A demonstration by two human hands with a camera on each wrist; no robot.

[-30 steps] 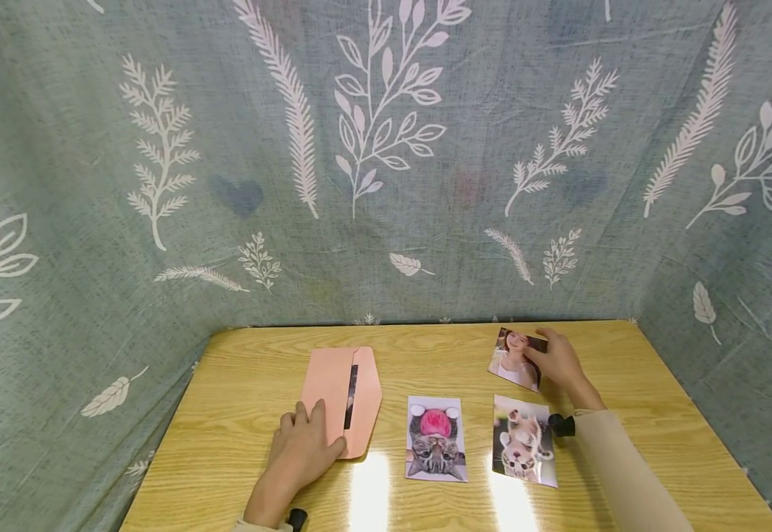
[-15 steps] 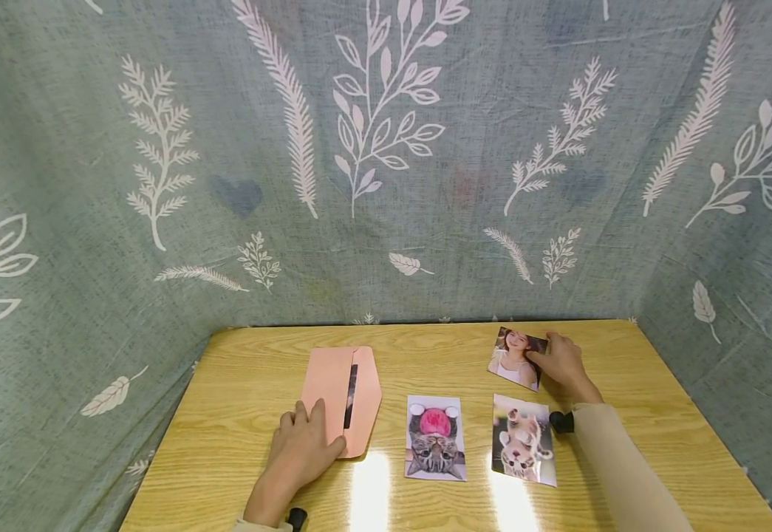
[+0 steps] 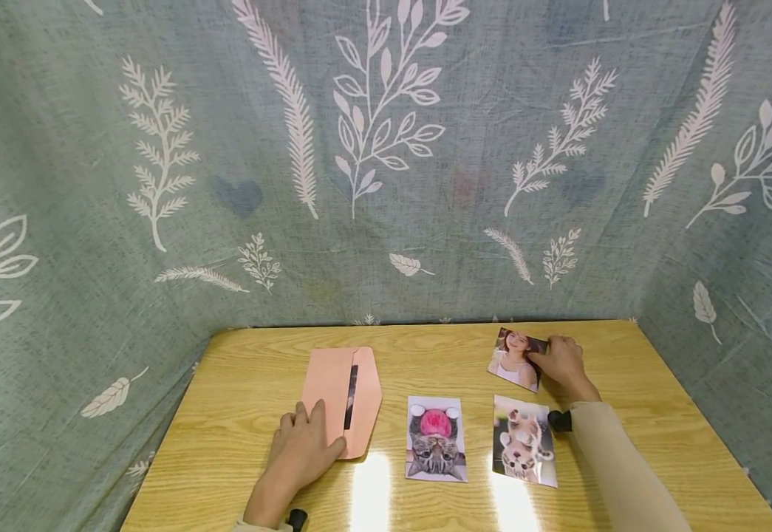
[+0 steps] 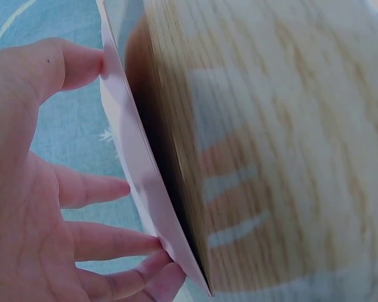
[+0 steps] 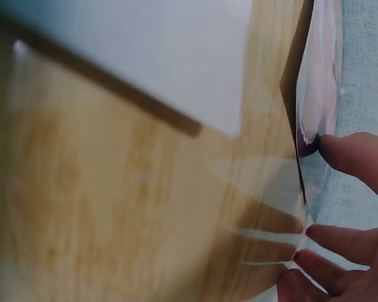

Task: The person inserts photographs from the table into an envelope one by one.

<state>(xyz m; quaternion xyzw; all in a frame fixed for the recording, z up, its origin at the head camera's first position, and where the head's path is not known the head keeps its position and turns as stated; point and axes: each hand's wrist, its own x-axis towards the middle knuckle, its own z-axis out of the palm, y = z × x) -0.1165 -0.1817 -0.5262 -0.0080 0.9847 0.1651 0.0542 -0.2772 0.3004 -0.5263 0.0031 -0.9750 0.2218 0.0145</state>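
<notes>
In the head view, the left hand (image 3: 299, 443) rests on the near side of a pink envelope (image 3: 329, 380), fingers spread over it and thumb by its near corner; the flap faces the right hand, and a dark strip (image 3: 352, 397) shows along it. The right hand (image 3: 558, 362) is at a portrait photo (image 3: 517, 362), thumb on its right-hand edge. Between the hands lies a grey-cat photo (image 3: 436, 440); a kitten photo (image 3: 524, 443) lies nearer the person than the right hand. Both cat pictures appear upside down on the surface (image 3: 452, 369).

In the left wrist view, the left thumb and fingertips touch the envelope's edge, set apart rather than wrapped round it.

In the right wrist view, the right thumb meets the portrait photo while the other fingers sit beside it, touching the surface; I cannot tell whether the photo is pinched.

The step in hand seems to be handling the portrait photo while the left hand steadies the envelope. The next move likely calls for the right hand's grip on that edge to be made sure, or else let go cleanly.
</notes>
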